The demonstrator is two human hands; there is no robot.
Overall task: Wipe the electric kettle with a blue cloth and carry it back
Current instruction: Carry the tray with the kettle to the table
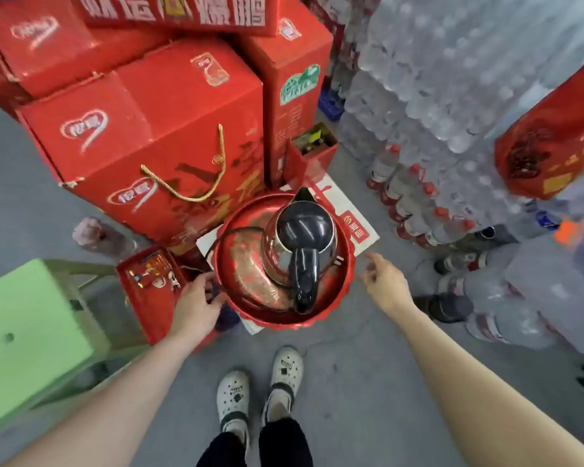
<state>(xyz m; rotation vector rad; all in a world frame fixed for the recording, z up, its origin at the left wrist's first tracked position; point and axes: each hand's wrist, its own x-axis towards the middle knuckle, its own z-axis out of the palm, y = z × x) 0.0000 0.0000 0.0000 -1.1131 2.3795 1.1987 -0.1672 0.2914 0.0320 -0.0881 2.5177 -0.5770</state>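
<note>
A steel electric kettle [302, 230] with a black lid and black handle stands in a round red tray [343, 291] on white card on the floor. Its black cord [231, 232] curls over the tray's left rim. My left hand [196, 303] rests at the tray's left edge, fingers curled around the rim. A short way to the right of the tray, my right hand [385, 281] hovers with fingers apart and nothing in it. A dark blue bit [228, 318] shows under the tray by my left hand; I cannot tell if it is the cloth.
Red gift boxes [142, 136] are stacked behind the tray. Shrink-wrapped packs of water bottles [452, 106] fill the right side. A green stool [31, 335] stands at left, a small red open box [149, 284] beside it. My feet in white clogs [260, 392] stand on grey floor.
</note>
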